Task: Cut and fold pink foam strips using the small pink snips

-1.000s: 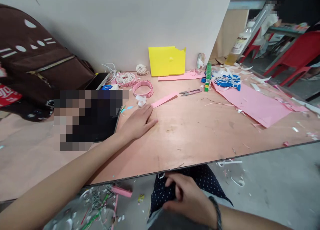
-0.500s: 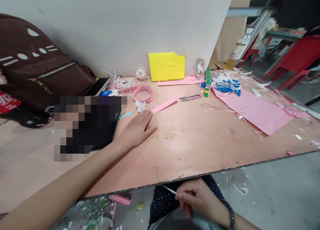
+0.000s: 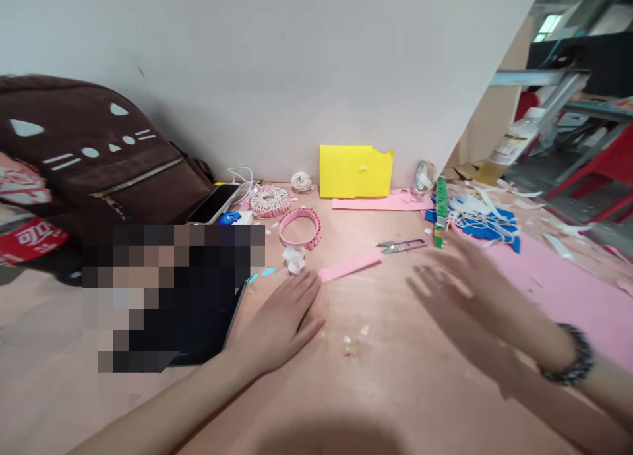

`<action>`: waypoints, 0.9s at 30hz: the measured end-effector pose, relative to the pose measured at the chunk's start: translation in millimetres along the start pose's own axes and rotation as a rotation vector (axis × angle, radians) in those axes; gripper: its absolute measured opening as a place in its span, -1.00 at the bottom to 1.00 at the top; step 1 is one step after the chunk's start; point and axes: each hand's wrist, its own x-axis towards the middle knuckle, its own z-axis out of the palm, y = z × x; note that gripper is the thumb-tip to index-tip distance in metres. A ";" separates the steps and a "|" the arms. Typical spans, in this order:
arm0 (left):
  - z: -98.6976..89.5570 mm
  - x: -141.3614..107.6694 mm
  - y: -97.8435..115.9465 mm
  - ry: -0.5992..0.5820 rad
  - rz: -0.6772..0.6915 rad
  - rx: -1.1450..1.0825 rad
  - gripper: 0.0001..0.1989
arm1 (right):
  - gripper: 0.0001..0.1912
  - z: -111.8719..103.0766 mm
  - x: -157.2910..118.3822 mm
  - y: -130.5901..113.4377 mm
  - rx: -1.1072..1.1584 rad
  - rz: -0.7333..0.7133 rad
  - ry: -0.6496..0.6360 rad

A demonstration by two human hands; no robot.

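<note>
A pink paper strip (image 3: 352, 268) lies flat on a wooden bench (image 3: 316, 389), its left end at the fingertips of the left hand (image 3: 279, 323), which rests palm down, fingers extended. The right hand (image 3: 489, 303), blurred, hovers with fingers spread and appears to hold nothing; thread snips (image 3: 403, 245) lie near it. The strip looks light, flexible and easily creased; its free right end offers the best pinch, gently, by the edges.
</note>
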 end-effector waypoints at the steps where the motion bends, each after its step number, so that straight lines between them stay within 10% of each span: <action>1: -1.0 -1.2 -1.0 -0.016 0.023 -0.015 -0.37 | -0.52 13.7 12.5 -10.0 0.024 -0.065 -0.051; 5: -5.9 -5.1 -5.6 -0.079 0.105 -0.050 -0.24 | -0.39 66.3 40.2 -55.7 0.100 -0.365 -0.368; 9: -9.3 -6.5 -7.6 -0.121 0.124 -0.051 -0.15 | -0.20 84.9 50.1 -61.4 0.131 -0.371 -0.563; 27: -16.1 1.8 16.9 -0.001 0.078 0.152 -0.36 | -0.23 88.0 41.2 -58.1 0.143 -0.358 -0.524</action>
